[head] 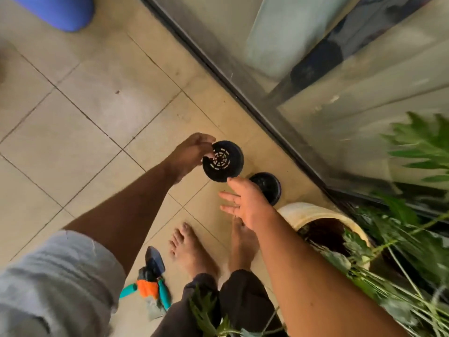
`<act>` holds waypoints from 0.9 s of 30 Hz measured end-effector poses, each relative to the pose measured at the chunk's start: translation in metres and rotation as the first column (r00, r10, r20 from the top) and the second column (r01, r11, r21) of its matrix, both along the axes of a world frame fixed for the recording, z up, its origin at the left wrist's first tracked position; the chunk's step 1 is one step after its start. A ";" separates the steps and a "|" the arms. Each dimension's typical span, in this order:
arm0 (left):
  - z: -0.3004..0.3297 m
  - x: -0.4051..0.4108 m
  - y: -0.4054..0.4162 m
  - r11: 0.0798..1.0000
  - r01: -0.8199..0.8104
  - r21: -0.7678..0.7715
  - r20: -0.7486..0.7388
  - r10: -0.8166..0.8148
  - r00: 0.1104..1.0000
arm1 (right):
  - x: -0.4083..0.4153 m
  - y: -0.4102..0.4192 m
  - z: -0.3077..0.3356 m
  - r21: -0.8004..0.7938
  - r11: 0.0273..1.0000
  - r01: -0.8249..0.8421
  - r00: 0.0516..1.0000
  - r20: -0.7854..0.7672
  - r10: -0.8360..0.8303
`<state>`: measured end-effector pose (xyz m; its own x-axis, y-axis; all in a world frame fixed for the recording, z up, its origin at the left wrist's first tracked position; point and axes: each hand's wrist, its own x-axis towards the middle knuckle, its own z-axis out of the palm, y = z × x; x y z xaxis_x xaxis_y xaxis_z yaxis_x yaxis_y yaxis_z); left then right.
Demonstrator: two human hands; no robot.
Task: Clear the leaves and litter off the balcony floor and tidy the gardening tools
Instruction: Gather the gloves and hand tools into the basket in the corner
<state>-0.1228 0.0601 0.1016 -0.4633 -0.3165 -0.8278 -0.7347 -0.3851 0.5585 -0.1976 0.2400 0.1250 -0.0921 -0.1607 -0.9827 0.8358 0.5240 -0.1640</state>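
My left hand grips the rim of a small black plastic plant pot, held above the floor with its slotted base facing me. My right hand hovers just below and right of that pot, fingers spread and holding nothing. A second black pot stands on the tiles beside the glass door, partly hidden behind my right hand. On the floor by my bare feet lie garden tools: a dark trowel, teal-handled pruners and an orange-and-grey glove. The beige tile floor shows a few small dark specks.
A cream ceramic planter with soil and green leafy plants fills the lower right. The sliding glass door's dark track runs diagonally from the top centre to the right. A blue object sits at the top left.
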 end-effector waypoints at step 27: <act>0.102 0.011 0.049 0.999 0.035 -0.025 0.085 -0.033 0.996 | -0.024 -0.004 0.094 0.023 0.999 0.023 0.984 -0.179 -0.018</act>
<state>-0.1114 0.1093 0.2038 -0.4030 -0.3239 -0.8559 -0.7920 -0.3451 0.5036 -0.2214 0.2362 0.2193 -0.2697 -0.1327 -0.9537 0.8048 0.5127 -0.2990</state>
